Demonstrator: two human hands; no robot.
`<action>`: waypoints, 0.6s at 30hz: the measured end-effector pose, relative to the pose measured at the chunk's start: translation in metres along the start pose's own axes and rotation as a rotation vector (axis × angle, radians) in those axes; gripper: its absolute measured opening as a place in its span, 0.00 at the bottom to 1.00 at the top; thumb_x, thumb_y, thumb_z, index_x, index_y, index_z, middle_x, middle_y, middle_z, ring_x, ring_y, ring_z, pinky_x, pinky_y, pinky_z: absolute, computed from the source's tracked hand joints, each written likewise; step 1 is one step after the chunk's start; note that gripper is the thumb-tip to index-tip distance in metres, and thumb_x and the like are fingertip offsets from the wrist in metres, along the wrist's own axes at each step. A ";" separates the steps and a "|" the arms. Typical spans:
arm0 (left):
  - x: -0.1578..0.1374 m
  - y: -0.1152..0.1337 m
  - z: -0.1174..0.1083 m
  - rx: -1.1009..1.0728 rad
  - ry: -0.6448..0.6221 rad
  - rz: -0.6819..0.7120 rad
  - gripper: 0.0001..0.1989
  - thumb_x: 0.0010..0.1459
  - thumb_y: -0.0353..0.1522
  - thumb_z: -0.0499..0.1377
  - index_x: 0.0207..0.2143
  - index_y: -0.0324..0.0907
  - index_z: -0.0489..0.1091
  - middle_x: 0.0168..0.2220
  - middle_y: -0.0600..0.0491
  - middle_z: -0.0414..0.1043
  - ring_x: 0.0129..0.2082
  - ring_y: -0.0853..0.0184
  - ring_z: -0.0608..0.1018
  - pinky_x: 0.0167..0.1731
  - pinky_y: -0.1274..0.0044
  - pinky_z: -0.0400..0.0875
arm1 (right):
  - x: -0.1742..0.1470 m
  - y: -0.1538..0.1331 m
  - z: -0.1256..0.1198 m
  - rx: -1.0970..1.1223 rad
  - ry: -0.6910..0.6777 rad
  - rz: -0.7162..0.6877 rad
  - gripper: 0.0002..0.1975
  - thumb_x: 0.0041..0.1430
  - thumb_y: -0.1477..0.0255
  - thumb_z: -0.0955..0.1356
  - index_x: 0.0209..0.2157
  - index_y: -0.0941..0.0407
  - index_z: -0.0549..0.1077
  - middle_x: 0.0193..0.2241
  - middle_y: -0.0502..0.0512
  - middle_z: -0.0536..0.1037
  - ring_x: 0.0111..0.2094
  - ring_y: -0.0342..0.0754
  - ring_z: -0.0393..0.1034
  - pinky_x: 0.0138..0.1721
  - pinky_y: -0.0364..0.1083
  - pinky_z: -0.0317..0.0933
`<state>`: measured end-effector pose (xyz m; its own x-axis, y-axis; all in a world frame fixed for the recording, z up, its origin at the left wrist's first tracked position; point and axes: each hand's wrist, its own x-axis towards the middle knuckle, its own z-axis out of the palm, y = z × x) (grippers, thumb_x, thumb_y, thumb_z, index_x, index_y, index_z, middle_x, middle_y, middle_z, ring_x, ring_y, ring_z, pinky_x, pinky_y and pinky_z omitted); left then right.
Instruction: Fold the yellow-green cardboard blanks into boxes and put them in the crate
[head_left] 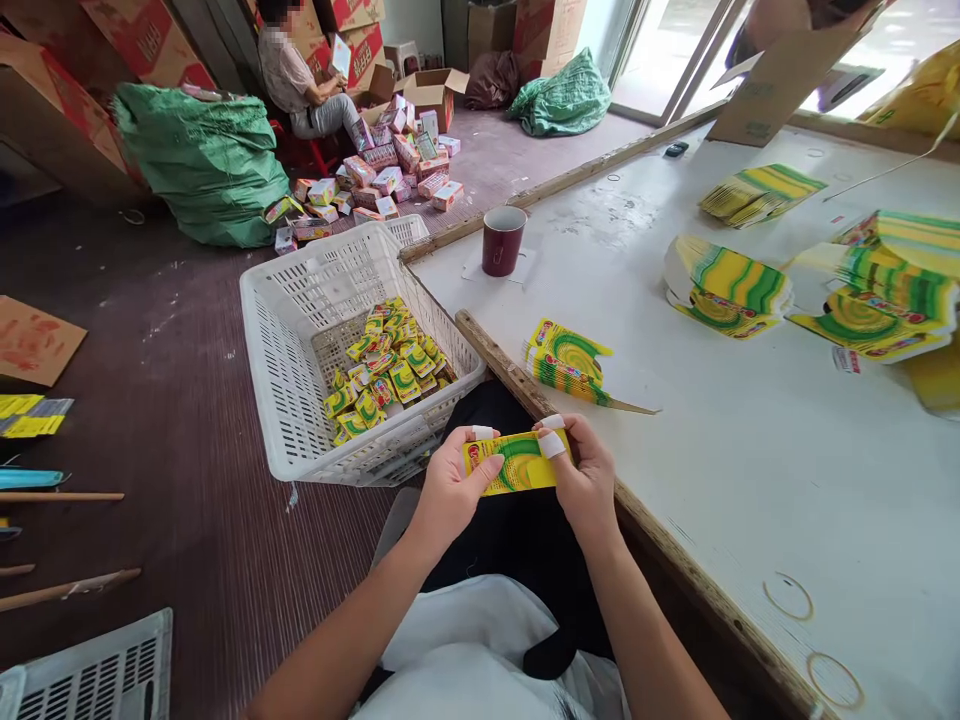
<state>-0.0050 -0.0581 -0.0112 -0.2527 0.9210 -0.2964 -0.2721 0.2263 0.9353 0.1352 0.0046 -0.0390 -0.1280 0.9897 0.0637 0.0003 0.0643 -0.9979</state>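
Note:
Between both hands, above my lap, is a flat yellow and green printed card packet [517, 464]. My left hand [459, 475] pinches its left end, thumb on the front. The other end is gripped by my right hand [581, 465], whose thumb lies over the front. White tape wraps some fingertips on both hands. A small stack of matching printed cards [566, 360] lies on the white table just beyond my right hand. Left of my hands, a white plastic basket [277, 400] holds many small folded yellow and green packets [390, 370].
On the white table [750, 480] stand a maroon cup [503, 243] and several more card stacks [731, 290]. A wooden strip [510, 368] edges it. Across the floor, a seated person [300, 80] is beside piled small boxes [390, 170] and a green sack [202, 165].

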 end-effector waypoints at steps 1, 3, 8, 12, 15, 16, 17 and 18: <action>0.000 0.000 0.001 0.008 0.017 0.015 0.18 0.48 0.39 0.69 0.38 0.41 0.70 0.33 0.54 0.75 0.33 0.67 0.77 0.34 0.77 0.73 | -0.001 0.000 0.002 0.075 -0.019 0.043 0.11 0.58 0.59 0.69 0.34 0.53 0.72 0.31 0.51 0.76 0.30 0.46 0.69 0.30 0.44 0.65; 0.001 -0.001 0.002 0.013 0.070 0.045 0.17 0.48 0.39 0.68 0.37 0.42 0.69 0.32 0.56 0.72 0.32 0.69 0.76 0.34 0.78 0.73 | -0.002 0.000 0.007 0.220 -0.051 0.106 0.13 0.58 0.58 0.69 0.37 0.52 0.72 0.36 0.52 0.77 0.34 0.47 0.71 0.33 0.45 0.66; 0.004 -0.006 0.003 -0.015 0.132 0.042 0.17 0.47 0.38 0.68 0.37 0.43 0.67 0.31 0.58 0.68 0.31 0.71 0.73 0.34 0.78 0.72 | -0.003 0.001 0.017 0.246 0.020 0.111 0.14 0.60 0.56 0.68 0.33 0.53 0.72 0.33 0.52 0.78 0.33 0.46 0.72 0.36 0.45 0.67; 0.008 -0.007 -0.003 -0.063 0.136 0.044 0.17 0.48 0.39 0.68 0.36 0.43 0.66 0.30 0.59 0.68 0.30 0.71 0.72 0.34 0.79 0.72 | -0.003 0.005 0.019 0.019 -0.015 0.071 0.23 0.63 0.54 0.64 0.51 0.54 0.71 0.46 0.61 0.80 0.44 0.53 0.75 0.45 0.52 0.70; 0.007 -0.009 -0.005 -0.033 0.215 0.106 0.15 0.49 0.37 0.67 0.36 0.43 0.65 0.29 0.59 0.67 0.28 0.72 0.71 0.31 0.80 0.70 | -0.008 0.011 0.020 -0.191 -0.070 0.082 0.35 0.63 0.51 0.61 0.62 0.59 0.62 0.54 0.68 0.76 0.53 0.59 0.73 0.51 0.57 0.68; 0.006 -0.010 -0.005 -0.012 0.230 0.120 0.14 0.50 0.37 0.66 0.36 0.43 0.66 0.29 0.59 0.67 0.28 0.72 0.71 0.31 0.80 0.69 | -0.011 0.012 0.020 -0.244 -0.077 0.092 0.36 0.63 0.50 0.59 0.63 0.60 0.61 0.53 0.68 0.77 0.52 0.60 0.73 0.51 0.58 0.68; 0.005 -0.011 -0.004 0.009 0.238 0.128 0.14 0.50 0.36 0.66 0.35 0.43 0.66 0.29 0.59 0.67 0.27 0.72 0.71 0.30 0.80 0.69 | -0.012 0.014 0.021 -0.281 -0.079 0.099 0.35 0.64 0.50 0.58 0.63 0.61 0.62 0.51 0.68 0.79 0.50 0.60 0.75 0.49 0.58 0.69; 0.004 -0.012 -0.004 0.026 0.238 0.130 0.14 0.50 0.36 0.66 0.35 0.43 0.66 0.28 0.59 0.67 0.27 0.72 0.71 0.30 0.80 0.69 | -0.013 0.014 0.021 -0.302 -0.083 0.095 0.34 0.65 0.51 0.57 0.62 0.60 0.63 0.48 0.67 0.80 0.47 0.59 0.77 0.47 0.57 0.71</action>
<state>-0.0062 -0.0583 -0.0246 -0.4958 0.8432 -0.2077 -0.2001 0.1218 0.9722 0.1159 -0.0099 -0.0538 -0.1940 0.9801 -0.0427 0.3087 0.0197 -0.9510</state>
